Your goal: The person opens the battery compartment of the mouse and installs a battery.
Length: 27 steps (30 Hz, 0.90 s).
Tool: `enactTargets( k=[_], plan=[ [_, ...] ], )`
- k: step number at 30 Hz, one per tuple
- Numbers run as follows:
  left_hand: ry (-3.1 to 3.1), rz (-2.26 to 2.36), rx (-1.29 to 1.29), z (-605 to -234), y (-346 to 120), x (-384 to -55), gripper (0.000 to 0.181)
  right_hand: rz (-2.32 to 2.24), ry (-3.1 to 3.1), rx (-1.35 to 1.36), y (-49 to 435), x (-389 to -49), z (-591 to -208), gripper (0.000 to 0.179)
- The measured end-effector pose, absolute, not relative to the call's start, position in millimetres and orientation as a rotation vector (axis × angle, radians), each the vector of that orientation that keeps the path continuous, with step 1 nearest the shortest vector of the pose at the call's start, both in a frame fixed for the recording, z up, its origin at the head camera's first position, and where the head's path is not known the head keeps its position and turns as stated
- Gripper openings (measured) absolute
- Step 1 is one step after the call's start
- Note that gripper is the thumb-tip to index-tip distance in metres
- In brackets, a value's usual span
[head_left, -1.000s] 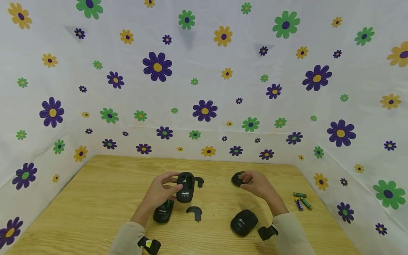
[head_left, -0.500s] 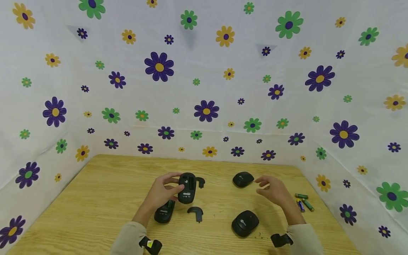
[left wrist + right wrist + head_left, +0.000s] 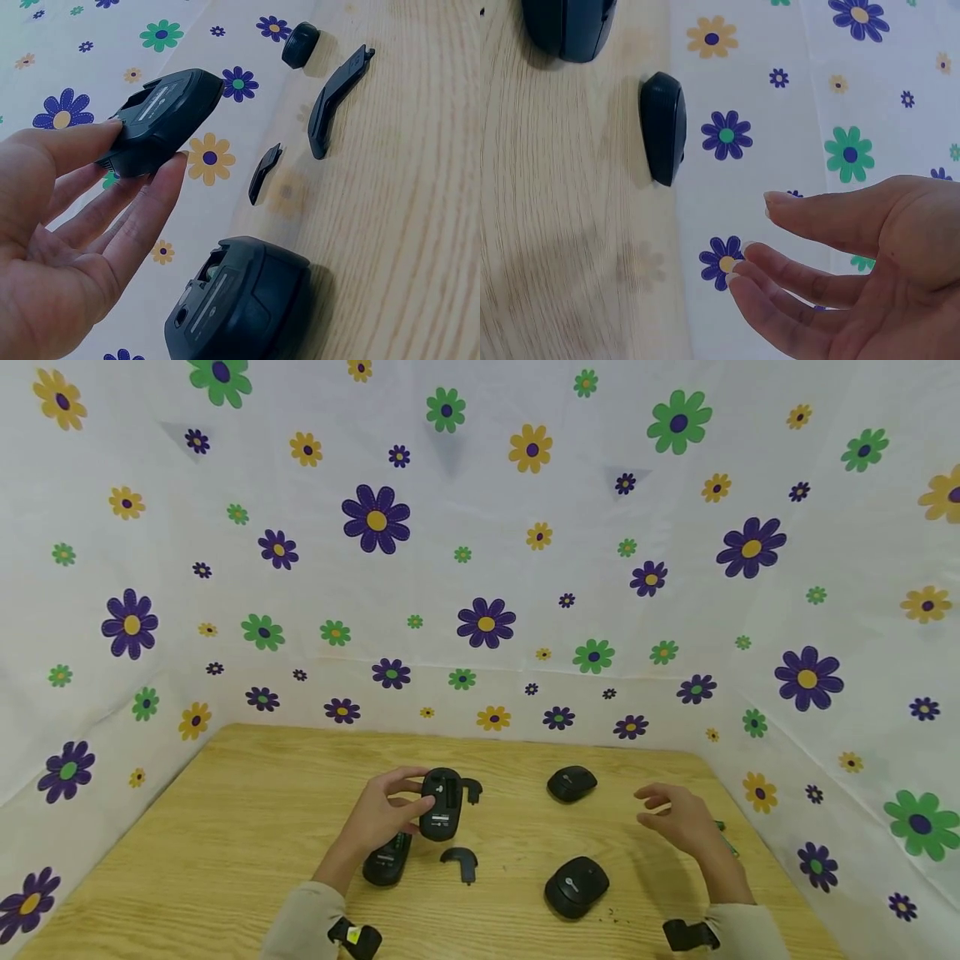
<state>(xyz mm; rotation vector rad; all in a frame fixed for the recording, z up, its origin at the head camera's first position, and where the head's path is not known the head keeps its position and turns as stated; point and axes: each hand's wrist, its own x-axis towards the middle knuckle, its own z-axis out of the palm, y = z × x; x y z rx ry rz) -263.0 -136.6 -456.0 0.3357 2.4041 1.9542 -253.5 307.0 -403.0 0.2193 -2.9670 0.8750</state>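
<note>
My left hand (image 3: 377,812) holds a black computer mouse (image 3: 441,820) up off the table, thumb on its underside and fingers behind. The battery slot in that underside is uncovered. Below it a second mouse (image 3: 259,307) lies upside down, its slot uncovered too, with a battery showing inside. Two loose black battery covers lie to the right, one nearer cover (image 3: 468,866) and one farther cover (image 3: 472,787). My right hand (image 3: 678,817) holds nothing; its fingers are loosely bent in the air, in front of the batteries (image 3: 731,848), which it mostly hides.
Two black mice rest right side up on the wooden table (image 3: 262,827): a far mouse (image 3: 572,783) and a near mouse (image 3: 577,887). Dark crumbs (image 3: 611,914) lie beside the near one. A flower-printed cloth (image 3: 420,568) encloses the back and sides.
My right hand has come away from the far mouse and moved right, over toward the batteries. The left hand keeps holding its mouse in about the same place.
</note>
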Motion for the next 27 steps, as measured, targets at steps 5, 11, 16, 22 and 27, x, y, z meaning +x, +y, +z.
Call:
enactTargets(
  k=[5, 11, 16, 22, 27],
  plan=[
    [2.404, 1.956, 0.345, -457, -136, -262, 0.049, 0.856, -2.981, 0.172, 318, -252, -405, 0.035],
    [2.4, 1.951, 0.356, -458, -136, -261, 0.049, 0.843, -2.987, 0.129, 330, -250, -406, 0.035],
    [2.403, 1.94, 0.411, -457, -135, -260, 0.05, 0.823, -2.991, 0.104, 340, -251, -408, 0.035],
    [2.414, 1.937, 0.406, -453, -135, -258, 0.049, 0.791, -3.002, 0.143, 349, -255, -409, 0.034],
    [2.424, 1.932, 0.383, -454, -135, -259, 0.049, 0.729, -3.023, 0.124, 356, -256, -413, 0.033]
  ],
)
